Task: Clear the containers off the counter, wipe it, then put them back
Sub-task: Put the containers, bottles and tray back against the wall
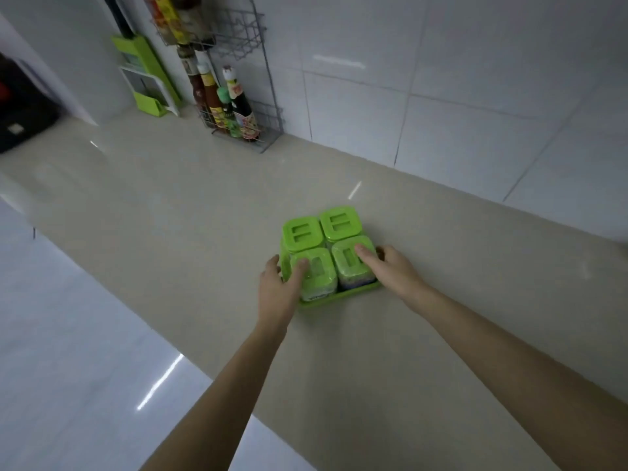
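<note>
No text is legible; the bottle labels (217,112) are blurred.

Grey wire rack (246,37) at 11 o'clock, its lower shelf holding dark glass sauce bottles (238,103); lime-green and white plastic slicer (149,79) leaning at 10 o'clock; black appliance (23,103) at 9 o'clock; glossy white wall tiles (441,79) at 1 o'clock.

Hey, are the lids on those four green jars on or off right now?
On. All four green lids sit flat and square on the jars in the tray; none looks lifted or askew.
</note>
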